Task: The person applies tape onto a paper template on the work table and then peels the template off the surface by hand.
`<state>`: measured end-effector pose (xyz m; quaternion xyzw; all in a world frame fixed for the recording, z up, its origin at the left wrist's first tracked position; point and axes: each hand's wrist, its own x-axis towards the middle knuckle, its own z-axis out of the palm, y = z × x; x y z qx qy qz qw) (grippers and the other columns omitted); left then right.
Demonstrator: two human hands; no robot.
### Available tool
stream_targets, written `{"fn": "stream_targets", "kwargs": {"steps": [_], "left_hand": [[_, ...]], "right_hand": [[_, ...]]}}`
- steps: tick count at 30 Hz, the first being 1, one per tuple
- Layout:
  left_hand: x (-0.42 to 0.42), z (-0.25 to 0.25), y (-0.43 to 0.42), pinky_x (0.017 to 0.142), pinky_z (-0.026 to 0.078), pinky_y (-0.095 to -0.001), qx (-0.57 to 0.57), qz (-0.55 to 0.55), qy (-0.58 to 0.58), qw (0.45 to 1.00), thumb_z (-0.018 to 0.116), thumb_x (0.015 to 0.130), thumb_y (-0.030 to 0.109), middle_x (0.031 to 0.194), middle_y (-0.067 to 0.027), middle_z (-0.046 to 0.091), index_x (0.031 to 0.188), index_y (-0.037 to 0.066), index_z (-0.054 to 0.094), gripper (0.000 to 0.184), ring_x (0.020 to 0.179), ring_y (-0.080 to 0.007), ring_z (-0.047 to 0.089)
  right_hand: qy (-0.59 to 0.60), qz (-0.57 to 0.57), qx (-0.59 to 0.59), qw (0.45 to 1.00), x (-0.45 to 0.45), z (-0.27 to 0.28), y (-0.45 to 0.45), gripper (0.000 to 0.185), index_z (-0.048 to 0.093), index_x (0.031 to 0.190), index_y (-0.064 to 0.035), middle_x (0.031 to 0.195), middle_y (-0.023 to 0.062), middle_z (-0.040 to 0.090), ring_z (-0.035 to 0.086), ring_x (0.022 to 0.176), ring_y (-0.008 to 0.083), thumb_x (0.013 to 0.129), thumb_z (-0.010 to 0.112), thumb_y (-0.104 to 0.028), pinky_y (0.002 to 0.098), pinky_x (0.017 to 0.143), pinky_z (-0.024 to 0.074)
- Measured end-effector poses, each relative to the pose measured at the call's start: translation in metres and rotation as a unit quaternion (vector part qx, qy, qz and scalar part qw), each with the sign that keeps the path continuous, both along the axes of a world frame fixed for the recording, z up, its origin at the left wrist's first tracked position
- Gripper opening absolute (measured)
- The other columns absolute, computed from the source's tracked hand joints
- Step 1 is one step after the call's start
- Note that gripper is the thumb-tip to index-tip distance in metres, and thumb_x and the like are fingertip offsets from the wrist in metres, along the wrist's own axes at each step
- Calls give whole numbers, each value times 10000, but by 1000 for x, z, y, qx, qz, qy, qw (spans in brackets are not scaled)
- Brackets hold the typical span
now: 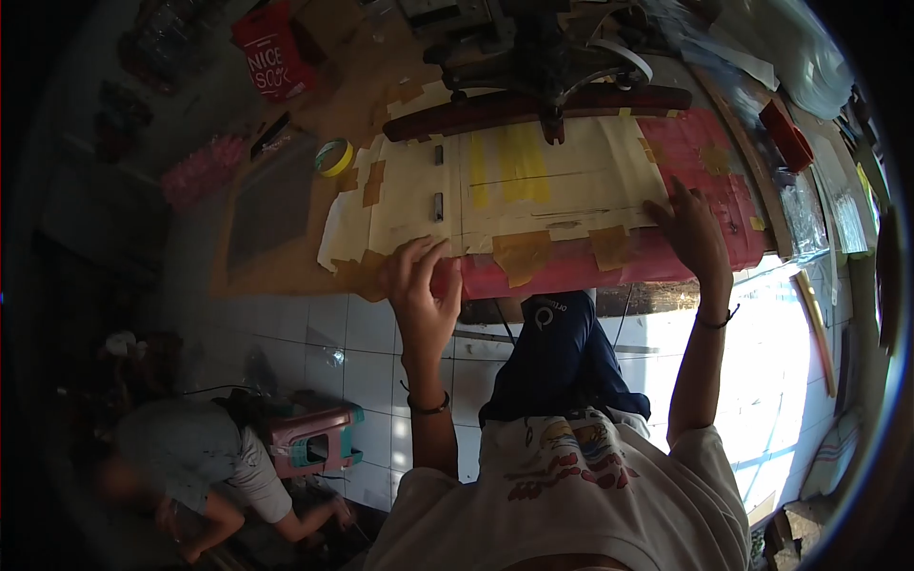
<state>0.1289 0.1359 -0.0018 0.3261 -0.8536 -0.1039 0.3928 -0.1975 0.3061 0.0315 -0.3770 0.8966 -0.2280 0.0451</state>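
My left hand (424,285) rests at the front edge of the worktop, its fingers apart, where cream paper (571,195) meets a red covering (562,265). Nothing shows in its grasp. Toward the right end of the paper, my right hand (693,228) lies with fingers spread over the paper and the red covering. Brown tape (522,257) patches the paper's front edge. Yellow strips (522,167) and dark lines mark its surface. Two small metal pieces (438,206) sit on the paper beyond my left hand.
Behind the paper stands a dark metal machine (533,71) with a long reddish bar (419,124). A yellow tape roll (333,158) and a red bag (273,52) lie leftward. At lower left, another person (186,457) crouches beside a pink stool (309,443).
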Motion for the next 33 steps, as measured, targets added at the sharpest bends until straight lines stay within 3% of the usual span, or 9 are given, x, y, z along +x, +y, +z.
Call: {"fn": "stream_targets", "kwargs": {"steps": [2, 10, 13, 17, 20, 23, 26, 29, 33], "left_hand": [[-19, -9, 24, 1089, 293, -493, -12, -89, -42, 995, 766, 826, 212, 1225, -69, 567, 1160, 127, 677, 355, 1205, -286, 506], [-48, -38, 43, 1082, 282, -516, -17, -72, -5, 997, 820, 775, 272, 1289, -72, 490, 1192, 160, 673, 456, 1266, -298, 420], [-48, -39, 41, 1084, 278, -517, -10, -79, 4, 997, 818, 778, 272, 1286, -69, 491, 1193, 166, 675, 451, 1268, -301, 415], [-48, -41, 40, 1090, 273, -517, -6, -81, 1, 997, 816, 779, 259, 1292, -67, 486, 1181, 168, 684, 433, 1273, -302, 407], [-46, -41, 41, 1093, 271, -515, -5, -82, 0, 997, 816, 780, 258, 1302, -66, 482, 1188, 170, 686, 437, 1270, -302, 410], [-47, -39, 42, 1094, 269, -511, -8, -83, 6, 996, 815, 783, 257, 1302, -64, 480, 1190, 172, 686, 436, 1270, -298, 411], [-46, -39, 42, 1095, 268, -508, -5, -82, 7, 997, 814, 786, 257, 1303, -63, 479, 1188, 170, 687, 430, 1273, -294, 412], [-48, -39, 42, 1096, 267, -507, -4, -82, 10, 997, 812, 789, 257, 1305, -61, 478, 1188, 167, 688, 427, 1275, -291, 412], [-47, -40, 42, 1098, 266, -511, -6, -84, 12, 996, 809, 793, 258, 1307, -62, 477, 1192, 166, 687, 427, 1271, -294, 413]], "right_hand": [[-10, 11, -2, 1000, -9, -4, -5, 559, 557, 1258, -6, 1081, 249, 641, 650, 1018, 390, 869, 706, -379, 469, 857, 501], [-92, -10, 11, 996, -17, 14, -15, 512, 584, 1154, 34, 954, 207, 705, 697, 895, 313, 795, 799, -263, 423, 761, 526], [-153, -22, 21, 988, -23, 13, -18, 535, 581, 1158, 33, 951, 203, 700, 699, 868, 307, 786, 808, -276, 410, 740, 535], [-112, 9, 11, 994, -29, 6, -16, 623, 574, 1195, 28, 972, 191, 689, 693, 890, 304, 748, 839, -314, 395, 746, 540], [-144, 7, -5, 990, -42, -3, -19, 590, 596, 1179, 45, 838, 152, 708, 695, 728, 212, 743, 852, -260, 343, 620, 544], [-124, 40, -13, 991, -65, -18, -21, 567, 650, 1127, 46, 865, 149, 717, 693, 729, 195, 718, 866, -282, 331, 623, 541], [-156, 62, 64, 984, -59, 10, -29, 544, 732, 1017, 47, 839, 154, 727, 698, 722, 226, 649, 885, -324, 354, 650, 535], [-157, 109, 70, 979, -73, 5, -34, 507, 753, 925, 61, 731, 139, 712, 684, 662, 204, 635, 891, -332, 334, 594, 518], [-167, 104, 109, 974, -77, 10, -38, 494, 748, 917, 64, 730, 131, 711, 687, 640, 187, 672, 867, -348, 312, 536, 508]]}}
